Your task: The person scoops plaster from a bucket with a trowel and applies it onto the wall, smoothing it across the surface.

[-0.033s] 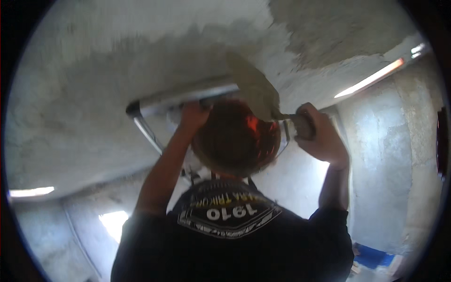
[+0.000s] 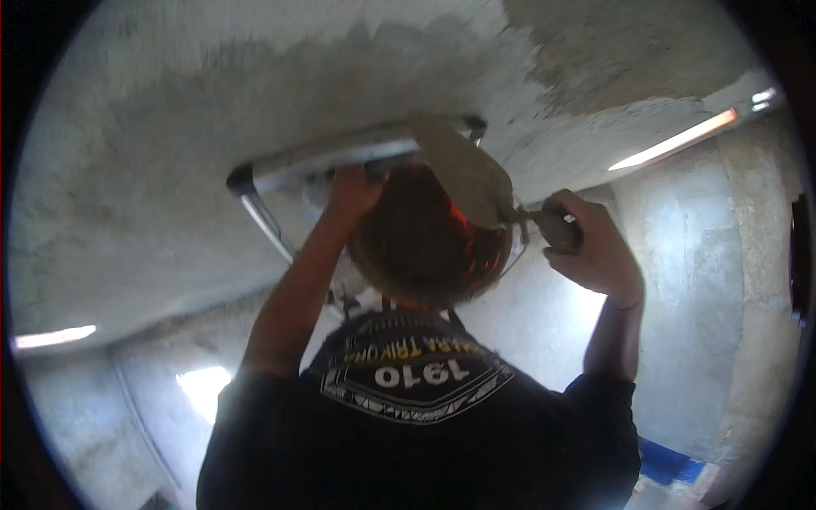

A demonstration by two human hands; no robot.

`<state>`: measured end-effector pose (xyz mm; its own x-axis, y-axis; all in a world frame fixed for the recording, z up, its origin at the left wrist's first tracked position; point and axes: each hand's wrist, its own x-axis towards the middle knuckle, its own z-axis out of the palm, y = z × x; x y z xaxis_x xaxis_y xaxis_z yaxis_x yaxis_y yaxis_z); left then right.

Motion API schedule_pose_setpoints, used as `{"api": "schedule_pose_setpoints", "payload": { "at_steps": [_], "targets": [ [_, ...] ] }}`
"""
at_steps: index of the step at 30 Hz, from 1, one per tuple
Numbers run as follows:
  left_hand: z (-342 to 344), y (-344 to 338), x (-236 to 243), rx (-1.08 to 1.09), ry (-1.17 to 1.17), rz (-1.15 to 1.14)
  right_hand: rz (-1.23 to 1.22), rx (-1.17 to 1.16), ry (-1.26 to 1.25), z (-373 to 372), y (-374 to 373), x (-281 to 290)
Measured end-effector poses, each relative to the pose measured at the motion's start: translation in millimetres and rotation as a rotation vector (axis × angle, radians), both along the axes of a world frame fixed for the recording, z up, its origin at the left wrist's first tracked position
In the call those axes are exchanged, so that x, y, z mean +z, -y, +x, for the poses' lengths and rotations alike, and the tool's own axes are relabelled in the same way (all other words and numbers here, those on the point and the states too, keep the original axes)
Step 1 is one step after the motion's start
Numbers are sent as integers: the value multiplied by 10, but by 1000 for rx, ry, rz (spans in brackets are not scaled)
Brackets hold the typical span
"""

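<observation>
A pointed trowel is in my right hand, whose fingers are wrapped round its dark handle. Its blade, coated in grey, points up and left across the rim of a round bucket. Reddish-orange shows on the bucket's inner wall, and dark grey material lies inside. My left hand is closed at the bucket's left rim, beside a silver metal frame with black end caps. Its fingertips are partly hidden. A thin wire handle hangs at the bucket's right side.
A rough grey plastered surface spreads beyond the frame, with a darker patch at the upper right. Bright openings show at the left and right. Something blue lies low at the right.
The trowel and my right hand have shifted slightly right and down. The frame's right end cap now shows past the blade. My left hand stays at the rim.
</observation>
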<state>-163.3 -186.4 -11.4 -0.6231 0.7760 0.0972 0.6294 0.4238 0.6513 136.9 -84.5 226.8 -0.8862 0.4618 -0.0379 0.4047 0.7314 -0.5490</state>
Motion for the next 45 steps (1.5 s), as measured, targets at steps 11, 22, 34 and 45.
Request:
{"api": "schedule_pose_setpoints", "payload": {
  "at_steps": [11,22,34,45],
  "targets": [
    [1,-91,-125,49,-42,60,297,245,462,-443,60,-950],
    [-9,-59,-127,56,-18,102,112,358,605,-996,-15,-1468],
    [24,-33,-6,29,27,103,-359,556,778,-910,-373,-1476],
    [22,-32,-71,50,58,75,-1405,-15,442,-280,-655,-1086]
  ]
}}
